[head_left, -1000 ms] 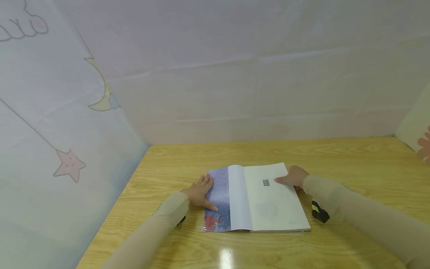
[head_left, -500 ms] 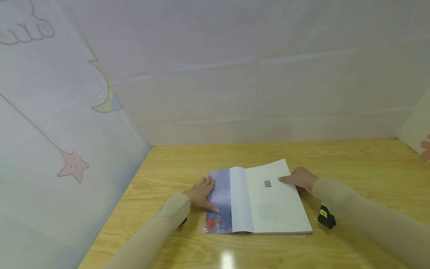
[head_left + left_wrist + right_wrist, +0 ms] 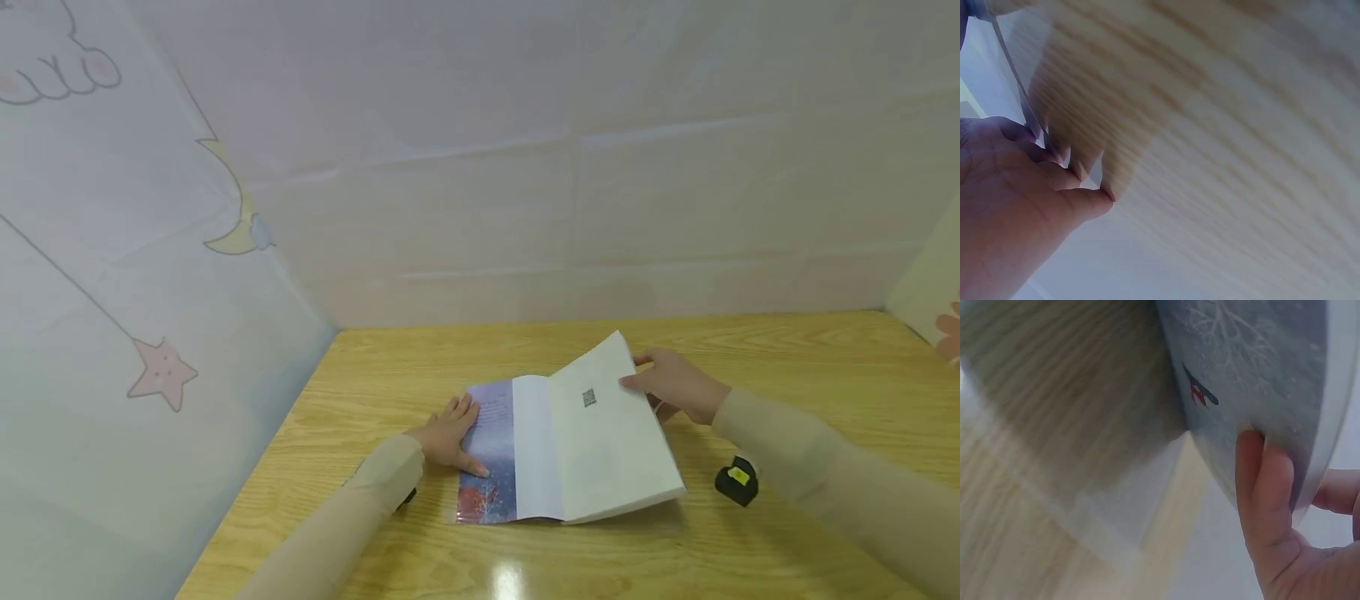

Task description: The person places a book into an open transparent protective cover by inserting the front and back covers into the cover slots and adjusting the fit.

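One open book (image 3: 611, 454) lies on the table (image 3: 390, 358), long axis near-to-far, between and touching the left hand (image 3: 447, 437), spread on its purple flap (image 3: 497, 442), and the right hand (image 3: 681, 387), pinching its raised right edge.

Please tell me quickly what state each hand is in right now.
Left hand: open, resting on the purple flap of the book.
Right hand: closed, holding the raised right side of the book.
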### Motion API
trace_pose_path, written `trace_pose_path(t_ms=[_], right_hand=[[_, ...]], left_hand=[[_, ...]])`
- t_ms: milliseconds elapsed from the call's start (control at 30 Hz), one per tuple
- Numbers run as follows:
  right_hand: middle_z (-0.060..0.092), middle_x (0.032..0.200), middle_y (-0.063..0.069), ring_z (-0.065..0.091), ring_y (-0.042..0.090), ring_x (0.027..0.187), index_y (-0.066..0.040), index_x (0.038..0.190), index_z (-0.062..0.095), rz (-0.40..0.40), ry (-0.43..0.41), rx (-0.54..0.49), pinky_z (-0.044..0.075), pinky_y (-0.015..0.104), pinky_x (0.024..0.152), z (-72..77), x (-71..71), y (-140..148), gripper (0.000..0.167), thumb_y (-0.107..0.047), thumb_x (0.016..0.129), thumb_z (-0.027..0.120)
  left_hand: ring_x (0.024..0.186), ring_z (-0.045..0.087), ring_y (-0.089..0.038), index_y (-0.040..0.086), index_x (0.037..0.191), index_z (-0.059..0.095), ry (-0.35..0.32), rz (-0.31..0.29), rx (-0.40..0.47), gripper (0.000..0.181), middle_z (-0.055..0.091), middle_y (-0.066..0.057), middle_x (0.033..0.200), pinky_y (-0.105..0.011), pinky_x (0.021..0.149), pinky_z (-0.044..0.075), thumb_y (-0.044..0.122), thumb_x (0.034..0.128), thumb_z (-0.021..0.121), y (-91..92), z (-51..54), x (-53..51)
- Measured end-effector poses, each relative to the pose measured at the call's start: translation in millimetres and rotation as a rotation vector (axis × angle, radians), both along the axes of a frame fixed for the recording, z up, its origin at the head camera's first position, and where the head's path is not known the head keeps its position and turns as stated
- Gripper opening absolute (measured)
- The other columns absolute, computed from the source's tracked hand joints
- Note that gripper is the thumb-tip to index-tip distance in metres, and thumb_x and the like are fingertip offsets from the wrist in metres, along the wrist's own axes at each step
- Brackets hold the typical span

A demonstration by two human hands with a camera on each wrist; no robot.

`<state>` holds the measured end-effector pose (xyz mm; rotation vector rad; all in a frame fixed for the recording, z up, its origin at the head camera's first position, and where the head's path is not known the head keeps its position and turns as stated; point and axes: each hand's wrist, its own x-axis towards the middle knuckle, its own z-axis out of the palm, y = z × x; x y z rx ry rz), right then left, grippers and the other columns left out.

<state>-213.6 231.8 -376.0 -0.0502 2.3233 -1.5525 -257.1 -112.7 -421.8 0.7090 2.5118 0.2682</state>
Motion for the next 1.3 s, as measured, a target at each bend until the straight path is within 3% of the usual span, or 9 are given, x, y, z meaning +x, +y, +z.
trace_pose_path(t_ms=[300,467,700,1033,1167,1300], right_hand=[[0.068,0.101,0.023,0.071,0.026,0.070,0.015,0.143,0.027,0.009,0.141,-0.016,0.058,0.040,0.057,24.6,-3.7,-33,0.063,-0.017,0.098,0.058],[0.065,0.096,0.024,0.069,0.025,0.062,0.014,0.145,0.022,0.044,0.175,-0.009,0.058,0.041,0.055,30.2,-8.9,-54,0.066,-0.018,0.099,0.057],[0.059,0.072,0.014,0.058,0.016,0.047,0.010,0.148,0.015,0.080,0.160,0.031,0.055,0.036,0.050,35.4,-15.2,-81,0.071,-0.021,0.099,0.056],[0.056,0.080,0.019,0.064,0.023,0.048,0.013,0.147,0.012,0.101,0.090,0.161,0.054,0.037,0.048,39.5,-16.3,-92,0.070,-0.029,0.102,0.045],[0.057,0.078,0.018,0.063,0.023,0.047,0.013,0.146,0.014,0.111,0.092,0.139,0.054,0.037,0.047,37.4,-15.7,-93,0.064,-0.026,0.102,0.041],[0.060,0.070,0.018,0.060,0.020,0.043,0.013,0.136,0.027,0.093,0.120,0.089,0.054,0.037,0.045,32.9,-15.4,-99,0.048,-0.020,0.103,0.040]], left_hand=[[0.147,-0.002,-0.035,-0.003,0.154,0.012,-0.016,0.000,0.001,0.108,0.000,-0.021,0.160,-0.057,0.114,0.010,0.040,0.0804,0.079,1.9,4.8,1.9],[0.147,-0.003,-0.034,-0.002,0.154,0.013,-0.014,-0.012,0.010,0.111,0.000,-0.020,0.161,-0.058,0.114,0.010,0.045,0.0789,0.079,1.3,-0.3,-1.6],[0.147,-0.004,-0.034,-0.001,0.154,0.012,-0.003,-0.036,0.010,0.114,-0.001,-0.019,0.161,-0.059,0.114,0.010,0.052,0.0773,0.078,1.0,-8.8,-10.6],[0.147,-0.002,-0.036,-0.002,0.154,0.013,-0.016,-0.009,0.015,0.109,0.000,-0.021,0.160,-0.058,0.114,0.011,0.041,0.0790,0.080,0.4,-2.3,-10.4],[0.147,-0.002,-0.036,-0.002,0.154,0.013,-0.023,-0.009,0.019,0.109,0.000,-0.021,0.160,-0.058,0.114,0.010,0.041,0.0793,0.080,-2.7,-2.7,-12.1],[0.147,-0.003,-0.035,-0.002,0.154,0.012,-0.036,-0.006,0.029,0.109,-0.001,-0.021,0.160,-0.058,0.114,0.009,0.040,0.0793,0.080,-4.6,-2.6,-12.2]])
